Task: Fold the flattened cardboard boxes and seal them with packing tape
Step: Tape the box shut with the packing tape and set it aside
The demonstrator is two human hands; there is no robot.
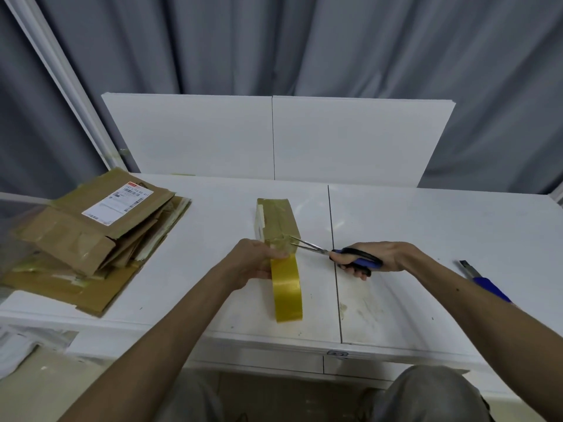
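A small folded cardboard box, covered in glossy tape, stands on the white table in the middle. My left hand grips a yellow roll of packing tape just in front of the box; a strip of tape runs from the roll up to the box's near end. My right hand holds blue-and-black scissors, whose open blades meet the tape strip at the box's near right corner.
A pile of flattened cardboard boxes, the top one with a white shipping label, lies at the table's left. A blue utility knife lies at the right, beside my right forearm. White boards stand along the table's back edge.
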